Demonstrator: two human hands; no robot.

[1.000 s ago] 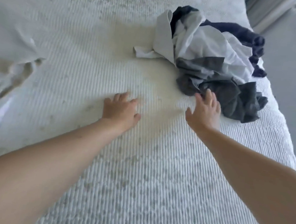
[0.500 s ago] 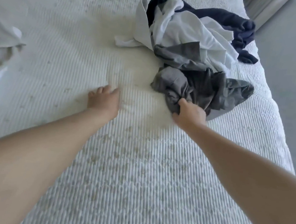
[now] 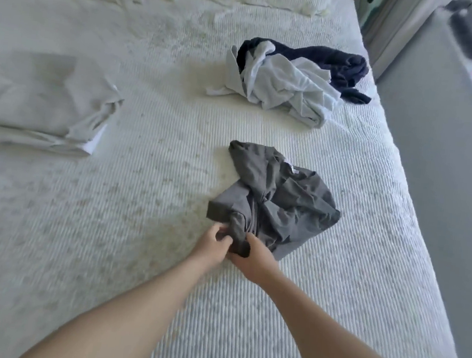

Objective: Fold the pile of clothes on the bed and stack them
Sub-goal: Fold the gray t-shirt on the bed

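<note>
Two garments remain in the pile (image 3: 294,83), one white, one navy; one folded stack (image 3: 41,103) lies left. The dark grey shirt (image 3: 279,201), previously against the pile, now sits apart, nearer; left hand (image 3: 212,245) and right hand (image 3: 252,260) both pinch its near edge

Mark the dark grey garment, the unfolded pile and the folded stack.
dark grey garment (image 3: 282,201): head view, crumpled middle.
unfolded pile (image 3: 285,85): head view, pale cloth on top.
folded stack (image 3: 42,97): head view, top layer.

Left hand (image 3: 213,243), right hand (image 3: 252,258) together, both gripping
</note>
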